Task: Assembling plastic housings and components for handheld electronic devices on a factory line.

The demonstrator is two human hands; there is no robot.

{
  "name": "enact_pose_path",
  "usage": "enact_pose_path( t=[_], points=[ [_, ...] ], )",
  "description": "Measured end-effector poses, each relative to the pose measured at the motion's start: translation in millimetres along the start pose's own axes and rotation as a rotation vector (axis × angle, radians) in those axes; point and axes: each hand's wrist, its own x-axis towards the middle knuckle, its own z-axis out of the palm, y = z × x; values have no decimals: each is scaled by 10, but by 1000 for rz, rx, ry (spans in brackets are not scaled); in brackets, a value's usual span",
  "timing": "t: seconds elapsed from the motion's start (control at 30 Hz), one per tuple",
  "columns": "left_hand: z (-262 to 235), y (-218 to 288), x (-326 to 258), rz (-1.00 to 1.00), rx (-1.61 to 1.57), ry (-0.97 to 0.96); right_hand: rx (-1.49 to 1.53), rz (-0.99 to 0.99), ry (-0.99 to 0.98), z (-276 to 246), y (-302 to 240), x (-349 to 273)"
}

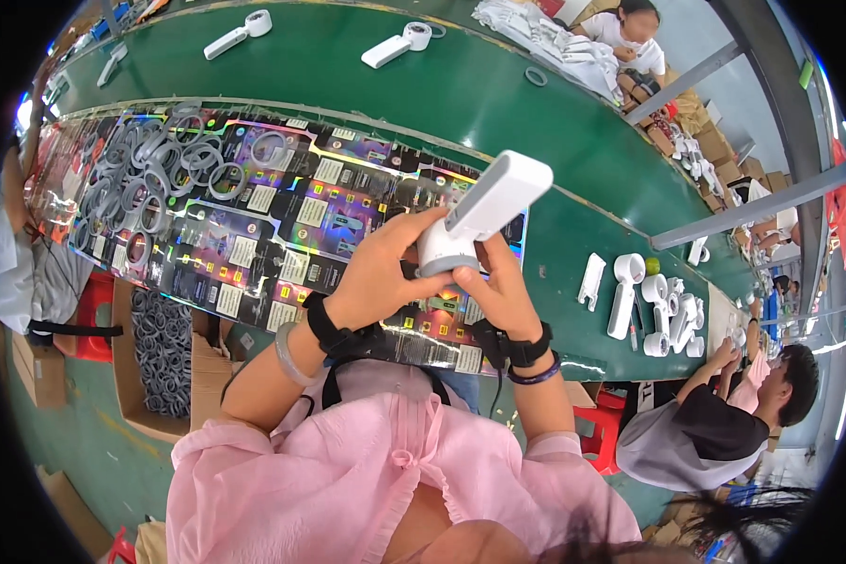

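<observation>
A white handheld fan (pixel 500 195) is between my two hands over the table, its handle pointing up and to the right. A grey ring (pixel 449 264) sits around the lower end of its round head. My left hand (pixel 376 266) grips the head from the left, thumb along the grey ring. From the right, my right hand (pixel 504 289) closes on the same head, its thumb also at the ring. To the left, several loose grey rings (pixel 150 158) lie heaped on the printed, shiny sheets (pixel 254 226) covering the table.
Two white fans (pixel 399 45) lie on the green surface beyond the table. More white fans and parts (pixel 622 305) stand at right. Below left is a cardboard box (pixel 209 385) of grey rings. A co-worker (pixel 714 428) sits at right, near a red stool (pixel 606 430) and metal bars (pixel 752 209).
</observation>
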Motion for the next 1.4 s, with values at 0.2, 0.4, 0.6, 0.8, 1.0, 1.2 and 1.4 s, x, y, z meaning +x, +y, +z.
enact_pose_path(
  t=[0.2,0.4,0.6,0.8,1.0,1.2,1.4],
  points=[
    [-14,19,91,-33,-166,-93,-27,-96,45,-41,48,70],
    [-18,-158,574,-516,-882,-200,-553,-208,145,-120,76,489],
    [118,-507,731,-374,-818,201,-439,111,173,-17,26,577],
    [-48,-697,768,-237,-1353,-148,67,240,136,-100,303,638],
    [-133,-882,778,-543,-1338,-391,-441,-72,117,-226,273,620],
    [-229,-709,759,-582,-886,-404,-481,18,1,-181,146,649],
    [-135,-693,702,-705,-925,-362,-450,-29,5,-286,212,607]
  ],
)
